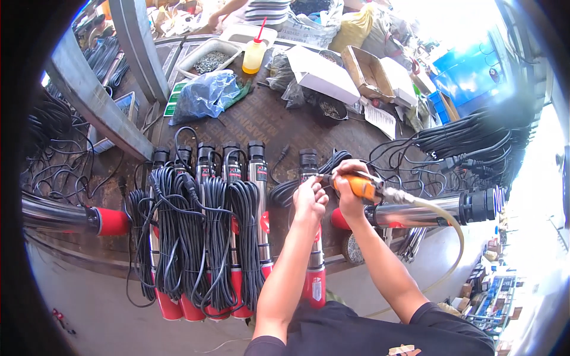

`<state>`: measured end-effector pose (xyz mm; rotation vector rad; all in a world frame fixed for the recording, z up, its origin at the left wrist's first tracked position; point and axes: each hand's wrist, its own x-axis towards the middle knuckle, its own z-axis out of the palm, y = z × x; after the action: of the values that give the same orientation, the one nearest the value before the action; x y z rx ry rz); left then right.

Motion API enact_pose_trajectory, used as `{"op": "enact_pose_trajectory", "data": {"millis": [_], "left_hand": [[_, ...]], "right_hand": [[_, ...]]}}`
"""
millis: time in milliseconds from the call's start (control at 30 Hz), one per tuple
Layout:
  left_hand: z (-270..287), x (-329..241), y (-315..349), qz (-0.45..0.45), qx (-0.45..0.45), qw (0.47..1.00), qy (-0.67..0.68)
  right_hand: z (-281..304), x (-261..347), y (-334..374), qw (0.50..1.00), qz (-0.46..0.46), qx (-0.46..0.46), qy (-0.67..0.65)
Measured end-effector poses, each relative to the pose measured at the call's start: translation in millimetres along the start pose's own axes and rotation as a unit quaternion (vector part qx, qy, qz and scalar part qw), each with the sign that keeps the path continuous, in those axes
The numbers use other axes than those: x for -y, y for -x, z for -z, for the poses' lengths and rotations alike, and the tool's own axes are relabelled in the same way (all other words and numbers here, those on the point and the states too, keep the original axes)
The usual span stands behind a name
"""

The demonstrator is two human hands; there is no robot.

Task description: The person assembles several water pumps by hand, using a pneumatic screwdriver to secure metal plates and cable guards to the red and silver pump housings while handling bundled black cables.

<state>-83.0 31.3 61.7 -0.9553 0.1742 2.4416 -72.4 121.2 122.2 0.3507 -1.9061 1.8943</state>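
This looks like a workshop: an orange tool (361,188) on a hose (461,242), red-ended steel cylinders (262,196), bundled black cables (178,231) and a tray (195,56) of small metal parts (211,62) share a dark bench (261,127)

One pump (316,279) lies lengthwise on the table (261,118) beneath the left hand (310,199). The power tool (361,187) sits in the right hand (350,184); its hose (461,240) loops right of the right forearm. Left of the left hand, further pumps (259,172) lie side by side, with coiled cables (193,237) on top. Right of the right hand, another pump (415,213) lies crosswise, a cable bundle (469,139) behind it. Beyond the hands, left to right, stand a bag (205,98), a bottle (253,56) and an open carton (362,68).
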Motion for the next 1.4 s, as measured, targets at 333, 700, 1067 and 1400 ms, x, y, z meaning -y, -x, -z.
{"op": "enact_pose_trajectory", "data": {"millis": [333, 700, 1067, 1400], "left_hand": [[3.6, -3.3, -28.2, 0.038, 0.028, 0.992, 0.114], [23.3, 15.8, 3.1, -0.203, -0.102, 0.971, -0.067], [40.1, 7.2, -4.6, -0.305, -0.079, 0.946, -0.080], [43.9, -4.2, 1.8, -0.129, -0.021, 0.990, -0.050]], "right_hand": [[2.5, -33.7, -16.8, 0.999, -0.039, -0.018, 0.020], [-8.5, -49.0, -36.9, 0.990, -0.083, -0.111, 0.020], [-16.2, -57.8, -39.1, 0.990, -0.031, -0.115, 0.075], [-16.2, -28.0, -29.6, 0.989, -0.038, -0.130, 0.054]]}}
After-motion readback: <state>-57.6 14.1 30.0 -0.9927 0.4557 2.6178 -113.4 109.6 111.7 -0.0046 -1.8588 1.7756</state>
